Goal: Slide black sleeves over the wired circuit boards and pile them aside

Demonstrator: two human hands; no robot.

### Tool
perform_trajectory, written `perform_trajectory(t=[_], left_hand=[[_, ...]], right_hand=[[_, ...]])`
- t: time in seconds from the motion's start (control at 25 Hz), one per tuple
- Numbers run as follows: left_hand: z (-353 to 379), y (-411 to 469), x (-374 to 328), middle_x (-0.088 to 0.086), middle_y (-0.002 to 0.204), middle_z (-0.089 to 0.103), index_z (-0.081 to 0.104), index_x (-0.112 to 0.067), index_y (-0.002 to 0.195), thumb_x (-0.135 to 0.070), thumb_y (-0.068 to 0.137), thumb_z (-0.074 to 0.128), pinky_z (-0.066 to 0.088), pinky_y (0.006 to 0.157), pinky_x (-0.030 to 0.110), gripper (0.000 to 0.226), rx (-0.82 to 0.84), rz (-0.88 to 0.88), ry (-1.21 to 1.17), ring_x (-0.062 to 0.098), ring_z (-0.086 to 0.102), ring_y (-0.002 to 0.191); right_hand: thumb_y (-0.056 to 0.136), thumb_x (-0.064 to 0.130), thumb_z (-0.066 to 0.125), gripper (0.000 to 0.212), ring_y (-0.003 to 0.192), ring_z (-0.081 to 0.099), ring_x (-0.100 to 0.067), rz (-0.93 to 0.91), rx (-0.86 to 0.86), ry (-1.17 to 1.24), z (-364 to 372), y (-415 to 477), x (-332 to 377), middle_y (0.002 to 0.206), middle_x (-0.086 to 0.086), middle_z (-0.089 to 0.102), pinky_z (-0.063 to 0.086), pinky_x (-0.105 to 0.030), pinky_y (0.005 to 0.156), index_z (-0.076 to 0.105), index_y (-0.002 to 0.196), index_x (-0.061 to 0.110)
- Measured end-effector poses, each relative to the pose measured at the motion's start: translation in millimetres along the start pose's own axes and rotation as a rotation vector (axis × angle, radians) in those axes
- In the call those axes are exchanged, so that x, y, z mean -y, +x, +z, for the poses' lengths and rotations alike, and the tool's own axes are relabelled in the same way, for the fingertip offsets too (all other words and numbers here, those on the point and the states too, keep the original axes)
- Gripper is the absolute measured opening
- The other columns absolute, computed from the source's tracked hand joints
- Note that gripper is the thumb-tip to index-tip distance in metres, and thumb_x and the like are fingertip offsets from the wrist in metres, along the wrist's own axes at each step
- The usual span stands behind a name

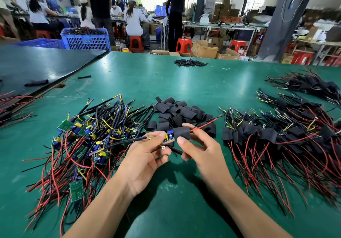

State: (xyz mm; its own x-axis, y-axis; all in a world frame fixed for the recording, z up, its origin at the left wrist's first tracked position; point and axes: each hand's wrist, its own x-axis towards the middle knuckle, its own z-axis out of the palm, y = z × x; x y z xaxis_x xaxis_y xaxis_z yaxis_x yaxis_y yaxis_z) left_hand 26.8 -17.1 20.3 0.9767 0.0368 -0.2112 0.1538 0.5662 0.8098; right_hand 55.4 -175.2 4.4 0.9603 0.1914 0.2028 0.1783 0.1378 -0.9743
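My left hand (145,156) pinches a wired circuit board (168,136) with blue and yellow parts, its black wires trailing left. My right hand (199,149) pinches a black sleeve (181,133) that covers the board's right end; a red wire (206,124) sticks out of the sleeve to the right. Both hands hover above the green table (166,82). A heap of bare wired boards (88,138) lies on the left. Loose black sleeves (180,114) are heaped just behind my hands. Sleeved boards (276,138) lie piled on the right.
More sleeved boards (311,86) lie at the far right, and a small pile of narrow black tubes (190,63) sits near the far edge. A dark mat (36,66) covers the left corner. A blue crate (85,38), red stools and seated workers are beyond the table.
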Motion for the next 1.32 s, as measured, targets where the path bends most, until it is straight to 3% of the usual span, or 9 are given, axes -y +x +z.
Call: perform_trajectory(t=[0.16,0.28,0.6,0.8,1.0,1.2,1.32], left_hand=[[3,-1,0,0.002,0.068,0.061,0.063,-0.012,0.093,-0.019,0.075,0.072,0.05,0.05,0.021,0.021,-0.007,-0.091,-0.047,0.012,0.056,0.05],[3,-1,1,0.006,0.074,0.062,0.063,-0.01,0.096,-0.02,0.076,0.072,0.052,0.051,0.022,0.024,0.003,-0.111,-0.053,0.012,0.058,0.05],[1,-2,1,0.002,0.073,0.067,0.067,-0.013,0.095,-0.023,0.076,0.073,0.054,0.056,0.022,0.022,0.047,-0.014,0.09,0.014,0.065,0.057],[1,-3,-1,0.003,0.073,0.071,0.066,-0.014,0.092,-0.026,0.08,0.072,0.054,0.054,0.021,0.018,0.043,-0.014,0.1,0.012,0.065,0.055],[4,-5,-1,0.006,0.083,0.073,0.073,-0.019,0.075,-0.034,0.074,0.075,0.051,0.051,0.022,0.015,0.041,-0.009,0.101,0.014,0.062,0.054],[5,-5,0,0.011,0.091,0.073,0.067,-0.014,0.087,-0.041,0.071,0.075,0.052,0.054,0.023,0.032,0.032,-0.004,0.11,0.016,0.061,0.056],[2,-5,-2,0.013,0.091,0.072,0.069,-0.016,0.089,-0.041,0.073,0.075,0.053,0.056,0.024,0.031,0.061,-0.001,0.121,0.018,0.063,0.058]], right_hand=[[0.073,0.034,0.081,0.04,0.056,0.056,-0.013,-0.031,-0.014,0.039,-1,1,1,0.086,0.01,0.071,0.049,-0.02,0.059,0.071,0.111,0.031],[0.07,0.036,0.082,0.038,0.054,0.057,-0.013,-0.034,-0.047,0.089,-1,3,-1,0.08,0.006,0.068,0.049,-0.02,0.057,0.073,0.105,0.024],[0.067,0.039,0.083,0.029,0.053,0.057,-0.015,0.01,-0.075,0.165,2,4,-2,0.074,0.002,0.069,0.048,-0.022,0.055,0.075,0.091,0.026],[0.073,0.042,0.078,0.028,0.057,0.061,-0.015,-0.036,-0.023,-0.006,-1,0,4,0.077,0.003,0.071,0.05,-0.021,0.06,0.072,0.095,0.026],[0.086,0.04,0.072,0.016,0.059,0.06,-0.014,-0.015,-0.003,-0.082,4,-3,7,0.069,0.002,0.069,0.049,-0.021,0.061,0.075,0.096,0.029],[0.089,0.053,0.055,0.034,0.05,0.058,-0.012,0.131,-0.001,-0.09,9,-3,10,0.068,0.003,0.071,0.045,-0.018,0.052,0.077,0.083,0.028],[0.083,0.057,0.057,0.038,0.046,0.054,-0.013,0.21,-0.001,-0.02,10,0,10,0.066,0.002,0.069,0.043,-0.022,0.049,0.075,0.065,0.029]])
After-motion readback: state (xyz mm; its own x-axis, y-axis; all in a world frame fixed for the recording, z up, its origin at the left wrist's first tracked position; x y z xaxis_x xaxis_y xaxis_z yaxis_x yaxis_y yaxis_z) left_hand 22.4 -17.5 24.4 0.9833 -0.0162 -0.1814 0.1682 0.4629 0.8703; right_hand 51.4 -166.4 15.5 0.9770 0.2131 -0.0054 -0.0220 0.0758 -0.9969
